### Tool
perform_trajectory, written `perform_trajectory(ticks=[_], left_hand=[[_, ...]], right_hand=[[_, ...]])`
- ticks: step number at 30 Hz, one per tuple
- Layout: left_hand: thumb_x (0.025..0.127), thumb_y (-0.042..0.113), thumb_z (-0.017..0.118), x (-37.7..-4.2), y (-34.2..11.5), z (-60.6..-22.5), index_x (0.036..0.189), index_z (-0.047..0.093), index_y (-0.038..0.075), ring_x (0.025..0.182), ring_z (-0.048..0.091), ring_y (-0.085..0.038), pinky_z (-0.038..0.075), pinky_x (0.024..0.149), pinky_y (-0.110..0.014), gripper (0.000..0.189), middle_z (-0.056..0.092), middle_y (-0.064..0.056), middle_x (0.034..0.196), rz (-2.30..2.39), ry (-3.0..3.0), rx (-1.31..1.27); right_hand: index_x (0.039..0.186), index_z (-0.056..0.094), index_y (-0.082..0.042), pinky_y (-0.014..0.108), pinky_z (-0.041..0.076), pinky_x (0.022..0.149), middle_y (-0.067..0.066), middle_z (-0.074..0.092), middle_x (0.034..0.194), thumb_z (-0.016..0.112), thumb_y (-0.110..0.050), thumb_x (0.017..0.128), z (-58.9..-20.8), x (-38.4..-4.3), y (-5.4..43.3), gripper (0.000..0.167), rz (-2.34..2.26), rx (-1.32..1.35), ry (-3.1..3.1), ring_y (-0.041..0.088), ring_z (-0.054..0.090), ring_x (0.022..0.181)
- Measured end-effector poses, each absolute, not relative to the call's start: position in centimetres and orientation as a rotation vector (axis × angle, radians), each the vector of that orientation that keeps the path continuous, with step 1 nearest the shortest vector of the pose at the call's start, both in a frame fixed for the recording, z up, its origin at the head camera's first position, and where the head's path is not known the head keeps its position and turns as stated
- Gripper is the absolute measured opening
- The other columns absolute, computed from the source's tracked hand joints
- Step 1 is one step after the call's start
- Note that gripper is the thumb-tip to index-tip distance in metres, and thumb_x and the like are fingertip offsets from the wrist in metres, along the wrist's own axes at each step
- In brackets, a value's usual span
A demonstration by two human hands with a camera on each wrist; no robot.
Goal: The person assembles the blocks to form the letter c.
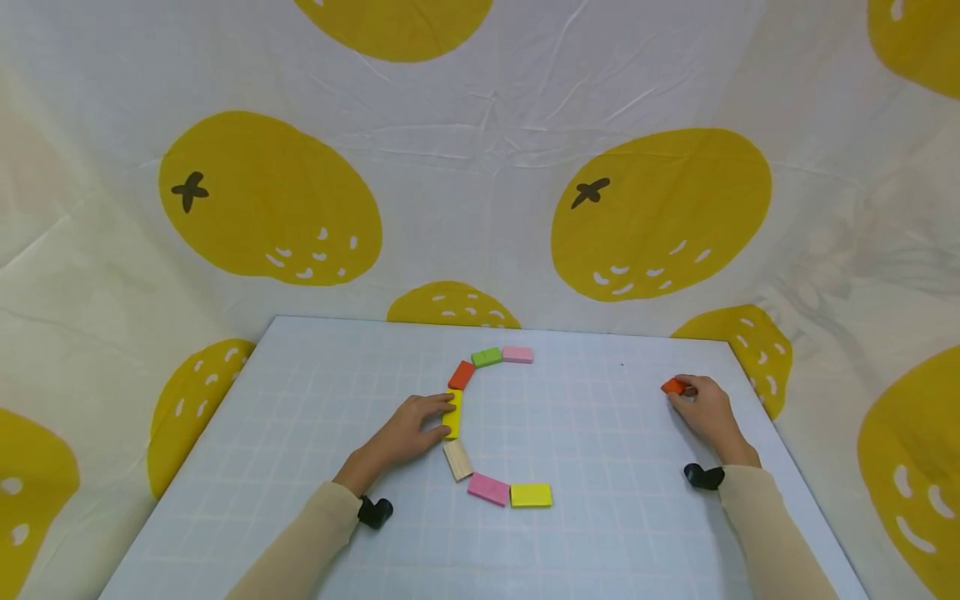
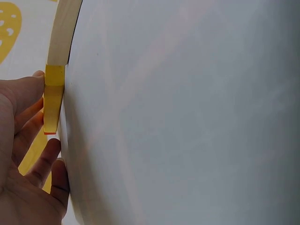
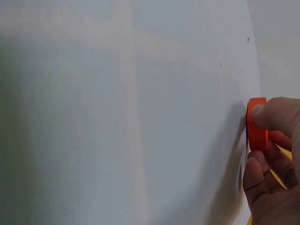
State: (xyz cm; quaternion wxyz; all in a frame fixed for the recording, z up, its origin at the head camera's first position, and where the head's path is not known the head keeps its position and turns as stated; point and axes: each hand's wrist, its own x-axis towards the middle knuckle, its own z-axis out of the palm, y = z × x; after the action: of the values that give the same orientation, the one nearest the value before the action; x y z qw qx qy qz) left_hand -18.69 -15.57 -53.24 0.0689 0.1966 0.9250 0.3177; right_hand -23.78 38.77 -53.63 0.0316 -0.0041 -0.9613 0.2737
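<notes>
My left hand (image 1: 408,429) rests against a yellow block (image 1: 453,421), its fingertips and thumb touching the block. The left wrist view shows the thumb on that yellow block (image 2: 54,96), with a plain wooden block (image 2: 64,33) against its end. Far to the right, my right hand (image 1: 708,414) pinches an orange-red block (image 1: 672,387) between thumb and fingers. In the right wrist view the thumb covers part of this orange-red block (image 3: 257,133). Whether it touches the table is hard to tell.
Several blocks form a curve open to the right: pink (image 1: 517,355), green (image 1: 487,357), red (image 1: 462,375), the yellow one, plain wood (image 1: 458,461), pink (image 1: 489,489) and yellow (image 1: 531,495). They lie on a pale gridded table (image 1: 592,433) before a fruit-patterned cloth (image 1: 465,200).
</notes>
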Motion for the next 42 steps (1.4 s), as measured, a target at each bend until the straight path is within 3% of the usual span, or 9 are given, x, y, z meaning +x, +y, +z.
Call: perform_trajectory(ticks=[23, 42], left_hand=[[0.097, 0.026, 0.072, -18.8, -15.6, -53.5, 0.138, 0.066, 0.015, 0.135, 0.053, -0.029, 0.043, 0.115, -0.051, 0.043, 0.055, 0.001, 0.154, 0.949, 2.782, 0.606], [0.098, 0.026, 0.072, -18.9, -15.8, -53.6, 0.138, 0.065, 0.014, 0.134, 0.054, -0.028, 0.043, 0.114, -0.050, 0.043, 0.055, 0.001, 0.154, 0.942, 2.797, 0.632]], right_hand=[[0.130, 0.062, 0.007, 0.047, 0.056, 0.083, 0.025, 0.065, 0.116, 0.074, -0.015, 0.093, -52.9, -19.6, 34.9, 0.045, 0.890, 0.138, -2.985, 0.034, 0.063, 0.097], [0.126, 0.069, 0.000, 0.022, 0.050, 0.067, 0.009, 0.068, 0.106, 0.080, -0.012, 0.088, -53.0, -15.4, 29.7, 0.041, 0.970, 0.263, -2.933, 0.016, 0.056, 0.082]])
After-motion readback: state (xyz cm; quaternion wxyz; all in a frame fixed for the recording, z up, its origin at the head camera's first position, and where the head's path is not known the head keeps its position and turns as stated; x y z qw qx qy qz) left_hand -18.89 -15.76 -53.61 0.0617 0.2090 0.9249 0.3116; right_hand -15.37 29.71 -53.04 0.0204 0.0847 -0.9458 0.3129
